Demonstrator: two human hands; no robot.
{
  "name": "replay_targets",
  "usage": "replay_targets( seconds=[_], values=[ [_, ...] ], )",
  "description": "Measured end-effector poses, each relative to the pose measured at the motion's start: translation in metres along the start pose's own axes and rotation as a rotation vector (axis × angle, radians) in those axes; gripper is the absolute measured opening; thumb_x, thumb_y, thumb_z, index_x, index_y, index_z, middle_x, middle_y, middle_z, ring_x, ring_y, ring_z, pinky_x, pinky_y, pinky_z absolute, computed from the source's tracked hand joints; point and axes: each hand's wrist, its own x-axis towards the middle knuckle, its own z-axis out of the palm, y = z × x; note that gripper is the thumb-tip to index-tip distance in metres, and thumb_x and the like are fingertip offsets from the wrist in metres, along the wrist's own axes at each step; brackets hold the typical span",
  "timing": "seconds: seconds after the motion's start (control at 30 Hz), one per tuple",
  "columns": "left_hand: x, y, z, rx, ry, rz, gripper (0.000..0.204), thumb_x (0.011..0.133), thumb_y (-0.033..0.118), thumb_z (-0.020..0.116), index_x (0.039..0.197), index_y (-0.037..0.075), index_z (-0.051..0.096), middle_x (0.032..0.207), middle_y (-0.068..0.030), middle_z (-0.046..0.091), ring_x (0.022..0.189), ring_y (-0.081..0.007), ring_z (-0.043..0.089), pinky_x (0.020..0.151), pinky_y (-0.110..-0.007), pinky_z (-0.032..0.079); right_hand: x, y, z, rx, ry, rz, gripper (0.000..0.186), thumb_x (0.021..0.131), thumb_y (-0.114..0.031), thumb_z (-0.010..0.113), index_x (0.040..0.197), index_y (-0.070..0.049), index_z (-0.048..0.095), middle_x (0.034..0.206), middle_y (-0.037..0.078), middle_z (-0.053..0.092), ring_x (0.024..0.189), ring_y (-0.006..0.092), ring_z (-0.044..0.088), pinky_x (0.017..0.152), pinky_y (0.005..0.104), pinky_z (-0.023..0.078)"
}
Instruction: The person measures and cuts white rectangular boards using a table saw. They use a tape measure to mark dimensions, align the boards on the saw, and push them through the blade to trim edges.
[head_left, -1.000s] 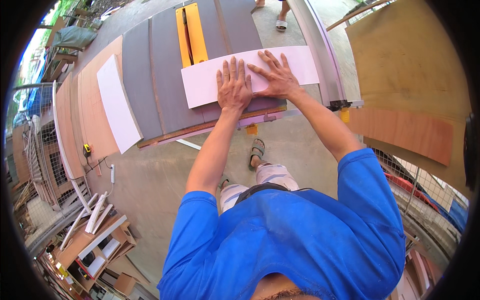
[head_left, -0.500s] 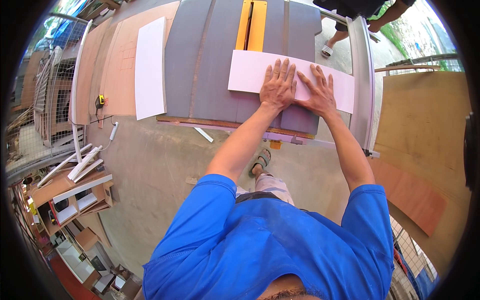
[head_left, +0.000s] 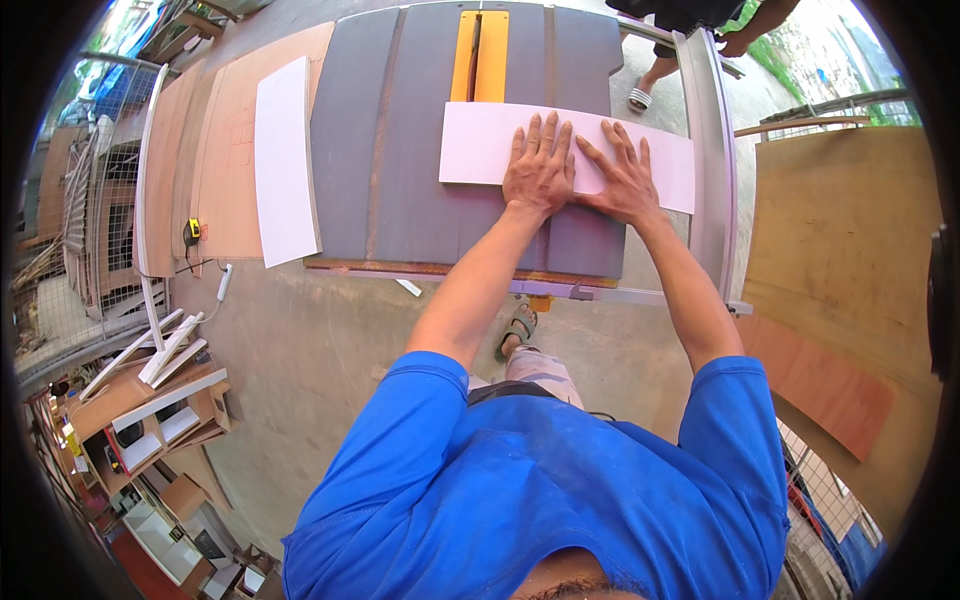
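Both my hands press flat on a long pale pinkish-white board [head_left: 472, 150] lying across the grey table of a table saw [head_left: 345, 150]. My left hand [head_left: 540, 172] rests near the board's middle, fingers stretched out and pointing away from me. Close beside it, my right hand [head_left: 628, 182] is spread, its thumb reaching toward the left hand. The board's right end meets the long metal fence [head_left: 712, 180]. Just beyond its far edge, toward the left end, is the orange throat plate [head_left: 490, 60] with a dark blade slot [head_left: 474, 60].
Left of the saw, a white panel [head_left: 285, 165] and a tape measure [head_left: 192, 232] lie on a wooden surface [head_left: 235, 190]. A person [head_left: 660, 65] stands beyond the fence. Large brown sheets [head_left: 840, 240] are at right; wood offcuts [head_left: 170, 350] lie piled at left.
The view has shifted slightly, so the saw appears a little further left. My hands stay flat on the board, with no clear movement of it against the table.
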Motion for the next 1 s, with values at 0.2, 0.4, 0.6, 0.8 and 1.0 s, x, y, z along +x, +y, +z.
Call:
replay_targets(
  seconds=[0.2, 0.4, 0.6, 0.8, 1.0],
  values=[
    [0.014, -0.004, 0.004, 0.000, -0.004, 0.007, 0.052, 0.099, 0.034, 0.041, 0.147, 0.014, 0.044, 0.155, -0.0108, 0.036, 0.144, -0.0315, 0.031, 0.118, -0.049, 0.022, 0.011, 0.010, 0.003, 0.023, 0.045, -0.023, 0.092, 0.066, -0.078, 0.066, 0.146, -0.042, 0.039, 0.159, 0.008, 0.022, 0.148, 0.0261, 0.017, 0.117, 0.0640, 0.010],
    [0.024, -0.007, 0.009, 0.019, -0.011, 0.019, 0.051, 0.100, 0.035, 0.040, 0.147, 0.016, 0.043, 0.155, -0.0109, 0.035, 0.144, -0.0317, 0.030, 0.119, -0.048, 0.022, 0.021, 0.018, 0.008, 0.012, 0.075, -0.035, 0.092, 0.066, -0.079, 0.065, 0.146, -0.042, 0.040, 0.158, 0.009, 0.024, 0.148, 0.0264, 0.018, 0.116, 0.0643, 0.011],
    [0.034, -0.010, 0.018, 0.048, -0.018, 0.030, 0.052, 0.099, 0.035, 0.039, 0.148, 0.017, 0.042, 0.155, -0.0101, 0.035, 0.144, -0.0325, 0.031, 0.119, -0.048, 0.021, 0.029, 0.026, 0.016, -0.011, 0.091, -0.041, 0.092, 0.067, -0.081, 0.061, 0.146, -0.040, 0.041, 0.158, 0.010, 0.026, 0.148, 0.0275, 0.018, 0.116, 0.0639, 0.011],
    [0.046, -0.017, 0.022, 0.100, -0.030, 0.045, 0.053, 0.099, 0.034, 0.038, 0.149, 0.017, 0.040, 0.156, -0.0100, 0.035, 0.144, -0.0325, 0.032, 0.118, -0.047, 0.022, 0.043, 0.031, 0.019, -0.011, 0.077, -0.034, 0.093, 0.068, -0.083, 0.058, 0.148, -0.040, 0.038, 0.159, 0.011, 0.023, 0.148, 0.0286, 0.017, 0.117, 0.0634, 0.009],
    [0.060, -0.019, 0.026, 0.099, -0.016, 0.055, 0.052, 0.099, 0.034, 0.038, 0.148, 0.017, 0.041, 0.155, -0.0103, 0.036, 0.143, -0.0330, 0.033, 0.118, -0.048, 0.023, 0.055, 0.041, 0.022, -0.044, 0.091, -0.043, 0.093, 0.068, -0.084, 0.058, 0.148, -0.039, 0.038, 0.158, 0.012, 0.023, 0.148, 0.0292, 0.017, 0.117, 0.0631, 0.009]
  ],
)
